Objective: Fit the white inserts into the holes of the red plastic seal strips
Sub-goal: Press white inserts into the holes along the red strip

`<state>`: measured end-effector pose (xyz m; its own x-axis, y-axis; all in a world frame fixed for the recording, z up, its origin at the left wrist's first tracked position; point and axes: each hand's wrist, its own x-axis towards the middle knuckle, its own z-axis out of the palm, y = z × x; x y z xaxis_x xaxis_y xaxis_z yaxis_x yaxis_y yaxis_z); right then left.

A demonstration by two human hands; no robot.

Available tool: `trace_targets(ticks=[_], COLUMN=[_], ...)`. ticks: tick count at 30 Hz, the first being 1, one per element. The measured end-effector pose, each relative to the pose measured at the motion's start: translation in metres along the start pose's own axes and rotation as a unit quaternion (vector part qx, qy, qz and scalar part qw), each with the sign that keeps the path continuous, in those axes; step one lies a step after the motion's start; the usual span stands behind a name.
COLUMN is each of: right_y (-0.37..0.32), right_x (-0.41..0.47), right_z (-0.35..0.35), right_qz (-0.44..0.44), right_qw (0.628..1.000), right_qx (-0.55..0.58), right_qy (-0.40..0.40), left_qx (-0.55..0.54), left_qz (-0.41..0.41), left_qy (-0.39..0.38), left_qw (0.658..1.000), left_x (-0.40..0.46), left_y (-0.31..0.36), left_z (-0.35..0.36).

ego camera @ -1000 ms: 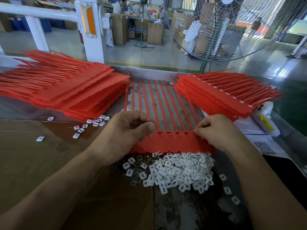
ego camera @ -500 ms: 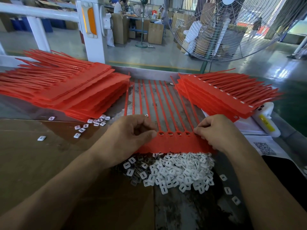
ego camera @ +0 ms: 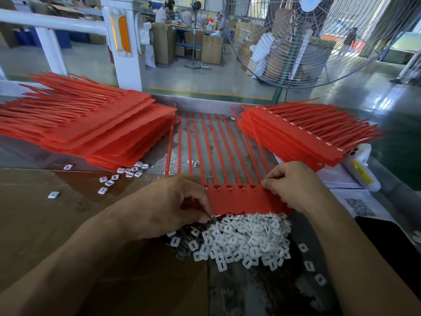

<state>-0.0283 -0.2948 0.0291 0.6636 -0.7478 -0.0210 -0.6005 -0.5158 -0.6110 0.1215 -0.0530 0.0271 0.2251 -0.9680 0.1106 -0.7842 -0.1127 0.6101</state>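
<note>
At frame centre a red seal strip sheet (ego camera: 246, 199) lies flat on the surface (ego camera: 57, 224). The left hand (ego camera: 168, 206) pinches its left edge with curled fingers; the right hand (ego camera: 293, 185) pinches its right edge. White inserts (ego camera: 241, 240) are heaped just below — touching the sheet's near edge.

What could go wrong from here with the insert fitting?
1. The left hand covers the near-left holes of the red seal sheet, so an empty hole there could go unnoticed.
2. The white insert pile touches the sheet's front edge; sliding the sheet could scatter inserts, as strays already lie apart.
</note>
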Motion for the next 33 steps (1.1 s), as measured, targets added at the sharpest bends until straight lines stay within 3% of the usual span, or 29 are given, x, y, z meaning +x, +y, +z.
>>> trace_targets(ticks=[18, 33], right_y=[-0.0012, 0.0014], right_x=[0.0003, 0.0026], right_z=[-0.0011, -0.0054], right_qz=[-0.008, 0.015], right_qw=[1.0, 0.999], right_qx=[-0.022, 0.033], right_qy=[0.004, -0.015], left_qx=[0.027, 0.067], left_qz=[-0.011, -0.013], left_qy=[-0.061, -0.046], left_qw=[0.998, 0.997], left_x=[-0.0015, -0.0007], left_y=[-0.0025, -0.0048], left_z=[-0.0056, -0.0024])
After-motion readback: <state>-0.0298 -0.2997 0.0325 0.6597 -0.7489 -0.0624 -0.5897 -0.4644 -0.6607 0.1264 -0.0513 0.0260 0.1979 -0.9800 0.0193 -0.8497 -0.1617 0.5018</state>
